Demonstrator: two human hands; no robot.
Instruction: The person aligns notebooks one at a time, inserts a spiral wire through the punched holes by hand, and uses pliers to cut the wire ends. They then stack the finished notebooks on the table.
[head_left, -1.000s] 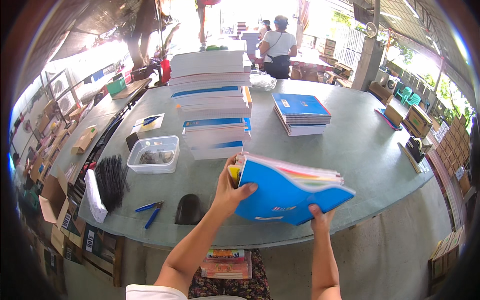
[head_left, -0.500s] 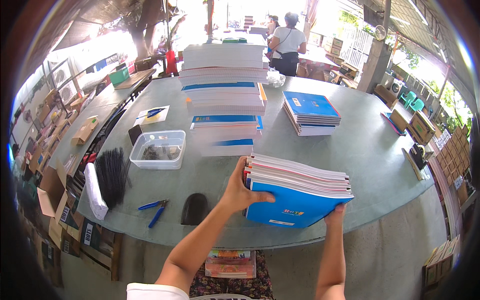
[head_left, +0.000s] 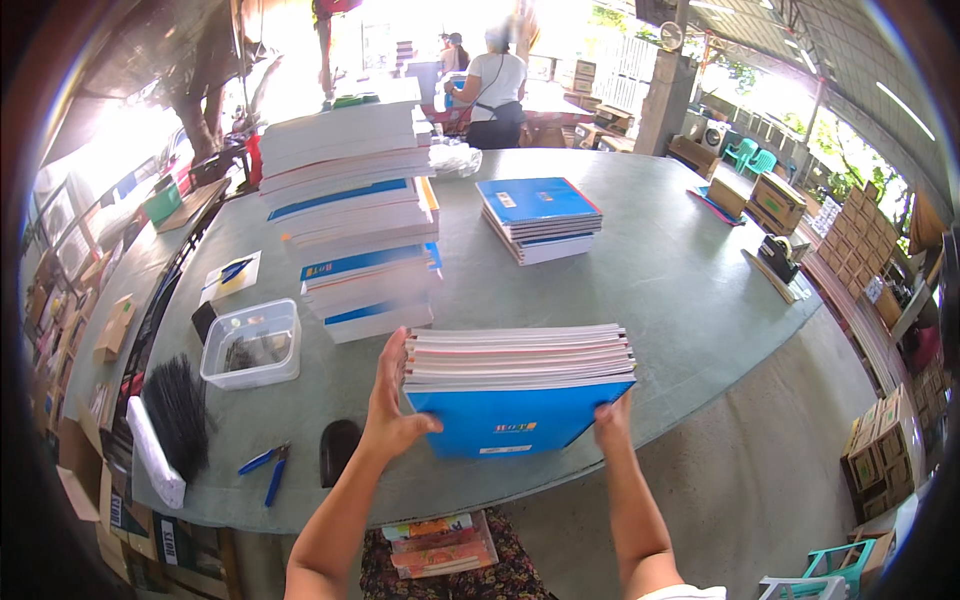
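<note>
A thick bundle of blue-covered books (head_left: 520,410) stands on edge at the table's near side, its blue cover facing me and white page edges on top. My left hand (head_left: 392,405) grips its left end, thumb on the cover and fingers round the side. At the other end my right hand (head_left: 612,415) clasps the bundle, thumb on the front, its other fingers mostly hidden. Beyond rises a tall stack of books (head_left: 350,215), white edges and some blue covers showing. Farther right lies a low pile of blue spiral-bound books (head_left: 540,215).
Left on the grey-green table (head_left: 660,290) are a clear plastic box (head_left: 250,345), black binding strands (head_left: 178,415), blue-handled pliers (head_left: 268,468) and a dark rounded object (head_left: 340,452). A tape dispenser (head_left: 778,258) sits at the right edge. A person (head_left: 495,90) stands beyond the table. Books rest on my lap (head_left: 440,550).
The bundle has been turned from slanting to nearly square with me, both hands still holding its ends. My view has swung right, so the table's contents appear farther left.
</note>
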